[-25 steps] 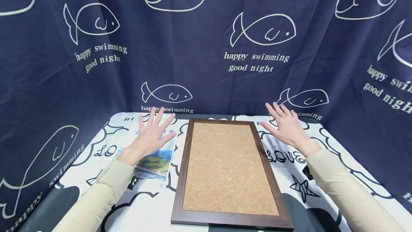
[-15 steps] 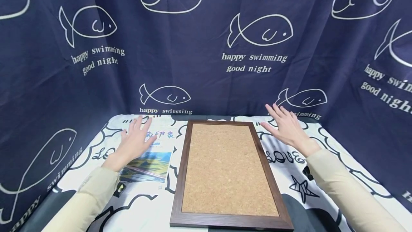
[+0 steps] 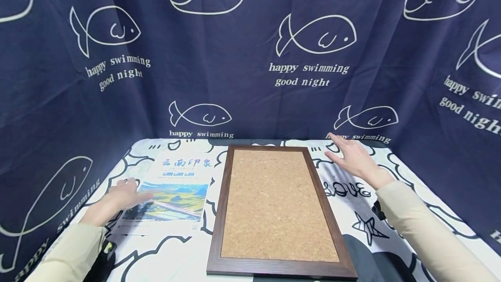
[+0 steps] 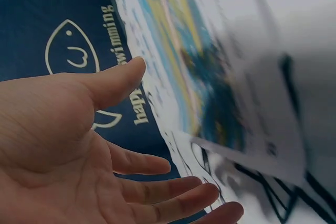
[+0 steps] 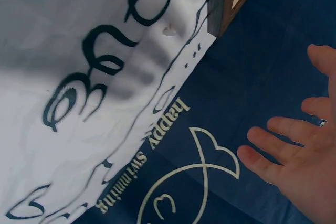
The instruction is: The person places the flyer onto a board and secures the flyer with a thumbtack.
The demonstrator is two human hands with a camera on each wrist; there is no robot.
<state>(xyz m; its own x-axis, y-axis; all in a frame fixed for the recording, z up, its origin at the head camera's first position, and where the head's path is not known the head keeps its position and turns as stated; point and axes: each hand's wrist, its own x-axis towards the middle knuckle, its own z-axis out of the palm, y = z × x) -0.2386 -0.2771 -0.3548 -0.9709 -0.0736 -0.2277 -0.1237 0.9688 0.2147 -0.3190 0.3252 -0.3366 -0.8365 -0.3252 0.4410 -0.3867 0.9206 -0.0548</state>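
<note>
A corkboard (image 3: 279, 203) in a dark brown wooden frame lies flat on the table. To its left is a printed poster (image 3: 178, 201) with a colourful landscape and blue Chinese lettering. My left hand (image 3: 123, 197) is over the poster's left edge, thumb toward the picture. In the left wrist view, that hand (image 4: 68, 156) has its fingers spread, palm bare, beside the poster (image 4: 184, 72). My right hand (image 3: 358, 160) hovers to the right of the corkboard's far corner, fingers extended and holding nothing. The right wrist view shows that hand (image 5: 307, 150) apart from the board's frame (image 5: 216, 3).
A white tablecloth (image 3: 346, 216) with black cloud and letter drawings covers the table. Dark blue curtains (image 3: 250, 64) with white fish prints hang behind it and along both sides.
My left hand has moved left and toward me, from above the poster's lettering to its left edge, uncovering the lettering. The right hand has shifted slightly right, its fingers tilting.
</note>
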